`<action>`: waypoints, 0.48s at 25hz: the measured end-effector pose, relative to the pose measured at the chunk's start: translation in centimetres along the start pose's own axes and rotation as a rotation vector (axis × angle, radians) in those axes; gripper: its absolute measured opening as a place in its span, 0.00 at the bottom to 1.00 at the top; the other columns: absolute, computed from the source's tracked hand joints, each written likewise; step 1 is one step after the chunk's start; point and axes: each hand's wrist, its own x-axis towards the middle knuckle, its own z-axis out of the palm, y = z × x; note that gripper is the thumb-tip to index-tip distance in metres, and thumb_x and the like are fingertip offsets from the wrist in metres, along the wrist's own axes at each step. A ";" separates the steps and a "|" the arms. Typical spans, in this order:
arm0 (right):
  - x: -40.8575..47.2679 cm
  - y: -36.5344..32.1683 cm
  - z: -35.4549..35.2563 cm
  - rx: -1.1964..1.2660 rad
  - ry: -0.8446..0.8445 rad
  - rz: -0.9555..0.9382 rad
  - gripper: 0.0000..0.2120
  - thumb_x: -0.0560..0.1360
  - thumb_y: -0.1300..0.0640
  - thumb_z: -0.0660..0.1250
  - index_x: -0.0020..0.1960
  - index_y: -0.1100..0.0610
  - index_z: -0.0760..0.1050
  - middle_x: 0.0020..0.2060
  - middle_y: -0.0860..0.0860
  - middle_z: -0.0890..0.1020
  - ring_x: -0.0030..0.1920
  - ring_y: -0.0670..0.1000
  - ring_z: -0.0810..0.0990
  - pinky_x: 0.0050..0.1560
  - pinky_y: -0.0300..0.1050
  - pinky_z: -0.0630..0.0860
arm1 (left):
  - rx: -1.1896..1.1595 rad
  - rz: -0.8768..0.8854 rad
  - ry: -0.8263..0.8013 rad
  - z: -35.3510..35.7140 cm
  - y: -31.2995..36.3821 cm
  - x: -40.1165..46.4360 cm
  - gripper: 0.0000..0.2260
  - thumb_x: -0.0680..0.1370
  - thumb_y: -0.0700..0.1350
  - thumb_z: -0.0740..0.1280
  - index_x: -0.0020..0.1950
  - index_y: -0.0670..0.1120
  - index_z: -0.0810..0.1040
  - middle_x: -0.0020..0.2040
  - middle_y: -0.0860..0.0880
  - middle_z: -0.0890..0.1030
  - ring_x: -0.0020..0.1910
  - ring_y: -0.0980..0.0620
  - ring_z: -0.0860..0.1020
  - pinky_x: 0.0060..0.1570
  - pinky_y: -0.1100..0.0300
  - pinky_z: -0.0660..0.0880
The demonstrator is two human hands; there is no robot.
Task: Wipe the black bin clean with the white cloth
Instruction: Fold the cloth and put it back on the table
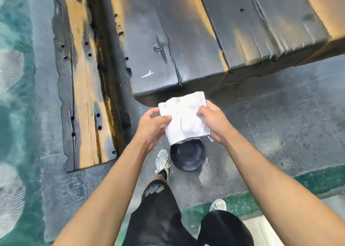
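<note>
A white cloth [184, 118], folded into a rough rectangle, is held up in front of me with both hands. My left hand [151, 128] pinches its left edge and my right hand [212, 121] grips its right edge. Below the cloth, on the grey ground, stands a round black bin [188, 158], open side up. The cloth hides the bin's far rim. The cloth hangs above the bin and does not touch it.
Dark charred wooden beams [168, 40] lie on the ground just beyond the bin, and a flat plank [84, 96] lies at the left. My left shoe [163, 160] is beside the bin. Green painted floor runs at lower right.
</note>
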 end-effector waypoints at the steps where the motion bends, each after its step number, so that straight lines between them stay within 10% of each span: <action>1: 1.1 -1.7 1.3 0.001 0.014 -0.004 0.12 0.65 0.58 0.64 0.47 0.53 0.80 0.49 0.58 0.85 0.50 0.62 0.83 0.50 0.59 0.80 | 0.055 0.027 -0.005 -0.6 2.2 1.1 0.18 0.75 0.31 0.70 0.63 0.43 0.76 0.47 0.44 0.85 0.43 0.42 0.83 0.39 0.50 0.81; 5: 5.9 -7.8 6.0 -0.009 0.073 -0.031 0.11 0.73 0.64 0.65 0.50 0.51 0.79 0.52 0.61 0.86 0.48 0.60 0.84 0.46 0.59 0.79 | 0.291 0.162 0.037 -2.6 10.2 6.7 0.17 0.76 0.31 0.69 0.57 0.51 0.76 0.51 0.40 0.85 0.46 0.40 0.86 0.41 0.38 0.84; 12: 14.1 -11.9 10.5 -0.203 0.222 -0.122 0.17 0.75 0.66 0.68 0.63 0.58 0.76 0.57 0.56 0.85 0.57 0.58 0.84 0.62 0.60 0.80 | 0.627 0.341 0.116 -3.8 15.2 15.1 0.19 0.74 0.41 0.70 0.64 0.49 0.73 0.48 0.47 0.84 0.45 0.48 0.84 0.48 0.50 0.82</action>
